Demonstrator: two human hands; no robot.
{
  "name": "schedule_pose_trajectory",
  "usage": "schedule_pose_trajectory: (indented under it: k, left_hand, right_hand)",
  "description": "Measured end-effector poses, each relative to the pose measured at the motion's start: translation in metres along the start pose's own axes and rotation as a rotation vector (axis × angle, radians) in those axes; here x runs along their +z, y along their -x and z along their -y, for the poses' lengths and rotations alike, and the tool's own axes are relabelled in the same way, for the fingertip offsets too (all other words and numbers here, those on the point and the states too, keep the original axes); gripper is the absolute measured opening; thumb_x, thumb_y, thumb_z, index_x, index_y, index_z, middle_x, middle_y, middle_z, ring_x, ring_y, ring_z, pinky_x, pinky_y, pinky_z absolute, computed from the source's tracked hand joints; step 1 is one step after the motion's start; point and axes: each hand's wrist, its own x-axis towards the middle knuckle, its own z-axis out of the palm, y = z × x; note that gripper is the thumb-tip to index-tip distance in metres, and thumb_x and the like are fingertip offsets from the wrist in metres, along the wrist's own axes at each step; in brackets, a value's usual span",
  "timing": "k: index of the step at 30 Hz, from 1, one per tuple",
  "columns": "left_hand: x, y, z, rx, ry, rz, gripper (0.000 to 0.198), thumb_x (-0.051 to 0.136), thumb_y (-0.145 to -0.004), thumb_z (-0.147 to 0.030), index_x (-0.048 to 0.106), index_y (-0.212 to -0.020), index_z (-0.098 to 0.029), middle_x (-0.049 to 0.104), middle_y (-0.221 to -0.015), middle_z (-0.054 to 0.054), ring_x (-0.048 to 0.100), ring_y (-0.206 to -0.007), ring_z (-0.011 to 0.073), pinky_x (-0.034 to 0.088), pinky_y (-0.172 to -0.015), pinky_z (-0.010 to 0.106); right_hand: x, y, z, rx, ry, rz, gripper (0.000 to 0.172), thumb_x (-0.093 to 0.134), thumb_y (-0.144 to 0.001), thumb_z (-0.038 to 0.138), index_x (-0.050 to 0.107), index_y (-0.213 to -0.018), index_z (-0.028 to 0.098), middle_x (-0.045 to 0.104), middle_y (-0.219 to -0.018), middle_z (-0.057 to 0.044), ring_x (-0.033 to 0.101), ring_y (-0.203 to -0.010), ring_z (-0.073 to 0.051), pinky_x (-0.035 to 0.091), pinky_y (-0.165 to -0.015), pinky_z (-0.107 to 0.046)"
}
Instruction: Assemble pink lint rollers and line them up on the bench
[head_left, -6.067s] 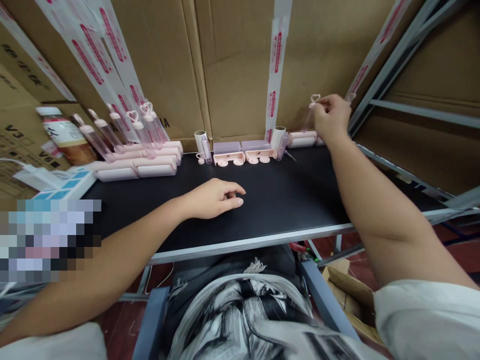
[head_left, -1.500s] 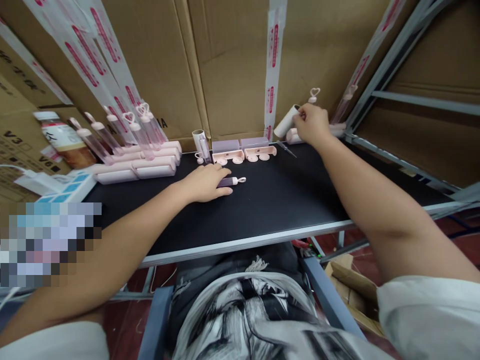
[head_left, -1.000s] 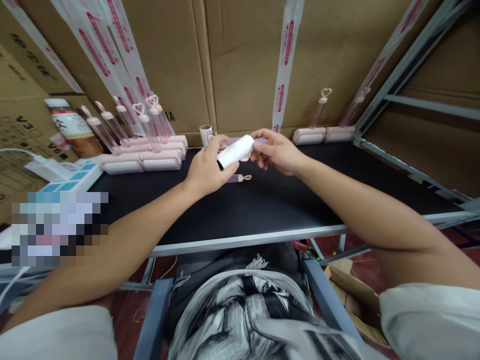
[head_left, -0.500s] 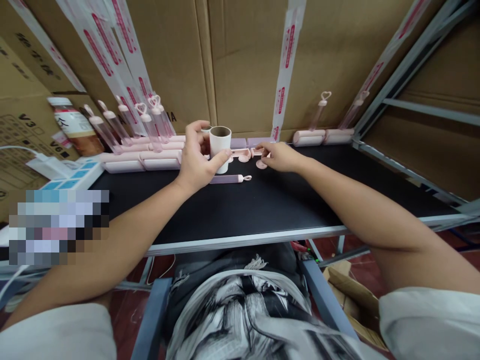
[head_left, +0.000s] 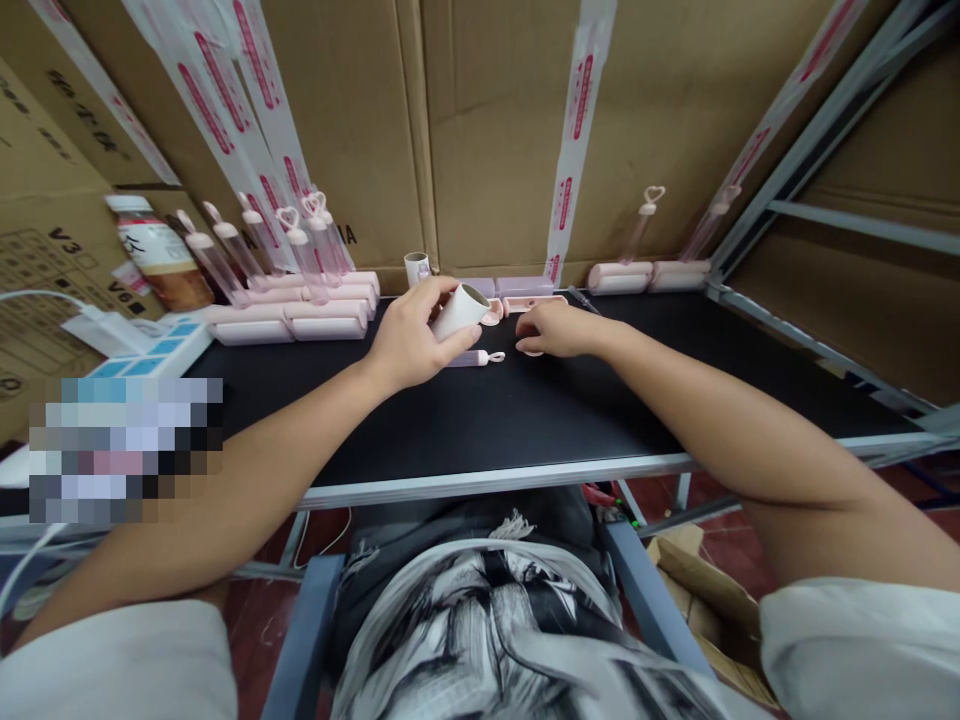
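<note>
One power strip and a drink bottle sit at left, beside clear tubes with looped tops rising among pink cases. Next along the black tabletop, the left hand grasps a white tube, open end tipped up and rightward, over a slim looped tube lying flat. The right hand curls low over a pale disc, just before a pink tray. By my judgement, good handling here means a light, steady left grip, and lifting the disc by its rim. A pixelated patch masks something at left; the left hand covers the white tube's lower end; whether the right fingers grip the disc, I cannot tell.
</note>
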Motion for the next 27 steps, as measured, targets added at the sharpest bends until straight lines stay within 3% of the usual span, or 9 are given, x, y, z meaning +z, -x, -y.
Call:
schedule_pose_trajectory:
  k: [7,12,15,20,27]
  left_hand:
    - [-0.001,0.000,0.001,-0.040,-0.018,0.043,0.051,0.075,-0.082,-0.049,0.067,-0.123,-0.019,0.076,-0.114,0.008,0.071,-0.095,0.0237,0.058,-0.090,0.040]
    - [-0.001,-0.001,0.000,-0.032,-0.028,0.071,0.050,0.075,-0.083,-0.047,0.068,-0.123,-0.019,0.077,-0.117,0.009,0.071,-0.097,0.0242,0.058,-0.091,0.040]
    - [-0.002,-0.001,-0.001,-0.036,-0.036,0.101,0.050,0.074,-0.084,-0.048,0.068,-0.124,-0.019,0.077,-0.118,0.009,0.071,-0.098,0.0248,0.058,-0.091,0.040]
    - [-0.002,-0.002,0.001,-0.044,-0.048,0.097,0.050,0.075,-0.083,-0.048,0.068,-0.124,-0.019,0.077,-0.116,0.008,0.071,-0.096,0.0246,0.057,-0.089,0.039]
    - [-0.001,-0.001,0.001,-0.027,-0.051,0.107,0.049,0.074,-0.084,-0.047,0.069,-0.123,-0.018,0.076,-0.116,0.008,0.070,-0.097,0.0245,0.057,-0.089,0.039]
  right_hand:
    - [0.000,0.004,-0.002,-0.058,-0.103,-0.069,0.039,0.068,-0.090,0.024,0.086,-0.124,0.019,0.085,-0.115,-0.009,0.076,-0.103,-0.027,0.053,-0.090,-0.033]
    - [-0.004,0.005,0.001,-0.081,-0.201,-0.259,0.018,0.066,-0.088,0.021,0.084,-0.092,0.019,0.081,-0.096,-0.007,0.071,-0.087,-0.023,0.049,-0.080,-0.032]
    - [-0.006,0.006,0.006,-0.088,-0.167,-0.323,0.019,0.062,-0.094,0.023,0.078,-0.084,0.018,0.079,-0.094,-0.009,0.069,-0.086,-0.023,0.047,-0.081,-0.033]
    - [-0.002,0.008,0.014,-0.148,-0.146,-0.277,0.020,0.062,-0.101,0.031,0.078,-0.103,0.018,0.082,-0.112,-0.013,0.073,-0.100,-0.028,0.048,-0.089,-0.036]
    - [0.017,-0.001,0.016,-0.164,-0.146,-0.226,0.026,0.073,-0.098,0.032,0.075,-0.119,0.016,0.080,-0.123,-0.015,0.073,-0.113,-0.030,0.048,-0.092,-0.035]
